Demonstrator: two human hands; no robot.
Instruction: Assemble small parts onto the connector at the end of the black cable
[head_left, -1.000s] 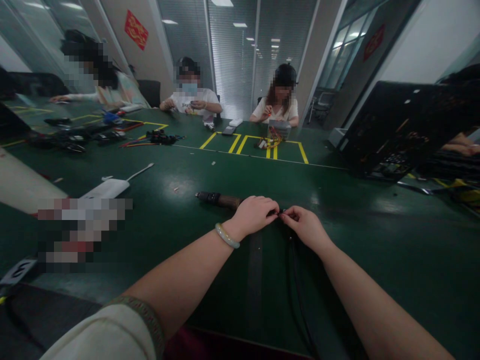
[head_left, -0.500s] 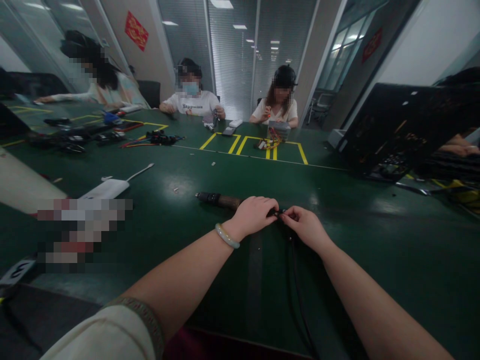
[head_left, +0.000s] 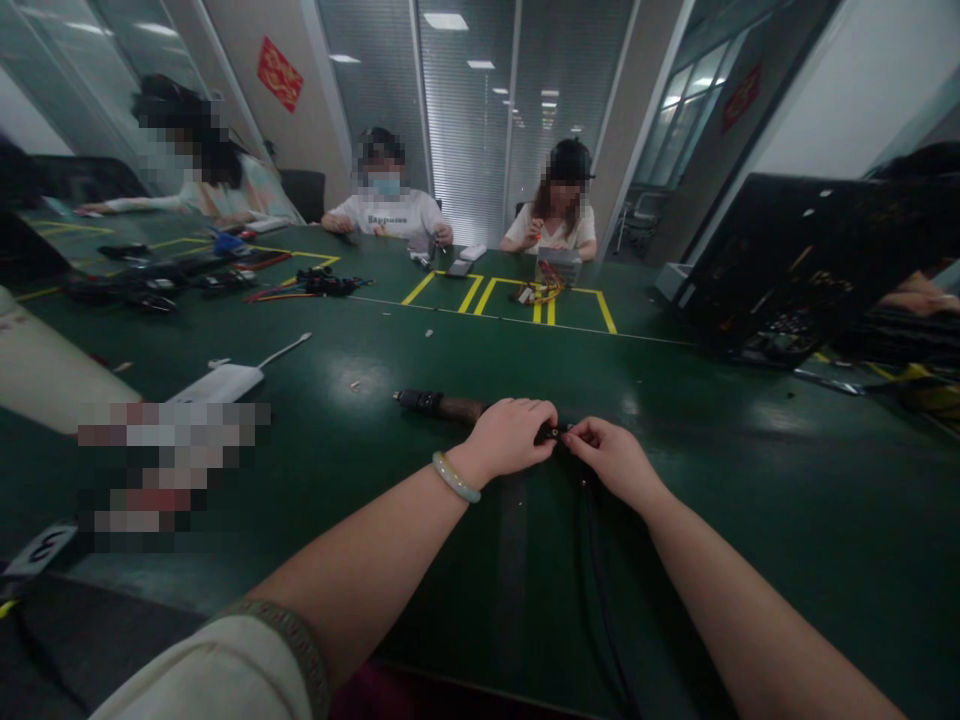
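Observation:
An electric screwdriver with a dark, partly brown body lies on the green table, its tip pointing left. My left hand is closed around its rear part, a bracelet on the wrist. Right beside it, my right hand pinches the dark end of a cable at the back of the screwdriver. From there the black cable runs down toward the near edge of the table. My fingers cover much of the joint, so I cannot tell whether the plug is fully seated.
Left of me, a co-worker's sleeve reaches over a white device. Dark cables lie farther back. A black computer case stands at right. Several people sit around the table; a grey box with coloured wires stands opposite.
The view has tilted slightly, so the scene sits a little lower. Both hands keep their grip on the screwdriver and the cable end, with barely any motion.

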